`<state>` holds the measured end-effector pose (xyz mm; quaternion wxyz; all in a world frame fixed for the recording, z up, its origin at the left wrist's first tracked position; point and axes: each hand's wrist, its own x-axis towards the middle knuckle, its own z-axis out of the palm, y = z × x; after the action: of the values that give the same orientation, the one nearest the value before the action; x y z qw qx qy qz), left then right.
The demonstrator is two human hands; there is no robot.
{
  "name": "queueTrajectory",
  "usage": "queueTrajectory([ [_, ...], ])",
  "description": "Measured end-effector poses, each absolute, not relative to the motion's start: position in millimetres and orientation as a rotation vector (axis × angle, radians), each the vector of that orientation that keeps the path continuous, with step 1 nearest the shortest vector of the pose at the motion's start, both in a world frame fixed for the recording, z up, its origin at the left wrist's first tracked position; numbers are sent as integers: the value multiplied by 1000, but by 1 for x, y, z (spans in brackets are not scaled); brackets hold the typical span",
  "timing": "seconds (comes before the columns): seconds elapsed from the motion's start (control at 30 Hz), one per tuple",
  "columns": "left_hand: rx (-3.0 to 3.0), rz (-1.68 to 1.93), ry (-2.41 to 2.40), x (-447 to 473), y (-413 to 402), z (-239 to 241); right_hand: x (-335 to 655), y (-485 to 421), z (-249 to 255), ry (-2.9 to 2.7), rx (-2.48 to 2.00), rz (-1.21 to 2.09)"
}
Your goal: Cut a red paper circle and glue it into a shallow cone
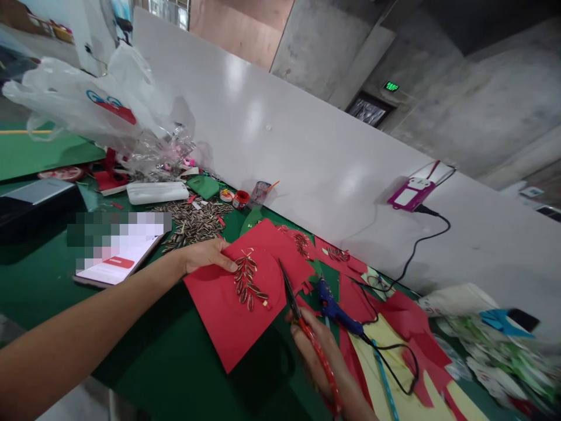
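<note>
My left hand [209, 256] pinches the upper left edge of a red paper sheet [228, 339], thumb on top. Glued on the sheet is a leafy sprig made of sunflower seeds [246, 279], and a faint round outline surrounds it. My right hand [318, 345] is wrapped round a pair of scissors [307, 330] with red handles. Their dark blades point up and left, at the right side of the sheet, where a cut runs in along the round outline. The sheet is held tilted above the green table.
A blue glue gun [335, 307] lies right of the scissors, its cable trailing. Beyond are red paper pieces [407, 316] and yellow paper [372, 368]. Left stand a phone [127, 248], a seed heap [197, 219] and a plastic bag [100, 105]. A white partition [307, 158] borders the table.
</note>
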<state>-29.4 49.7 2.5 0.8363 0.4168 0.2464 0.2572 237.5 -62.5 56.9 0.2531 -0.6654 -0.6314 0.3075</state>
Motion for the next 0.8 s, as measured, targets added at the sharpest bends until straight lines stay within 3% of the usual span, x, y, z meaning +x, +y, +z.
queueTrajectory([
  [0.27,885,506,527,-29,48,7,251,-62,46,-1794,-1736,981],
  [0.8,899,461,512,-29,49,4,261,-60,45,-2160,-1713,795],
])
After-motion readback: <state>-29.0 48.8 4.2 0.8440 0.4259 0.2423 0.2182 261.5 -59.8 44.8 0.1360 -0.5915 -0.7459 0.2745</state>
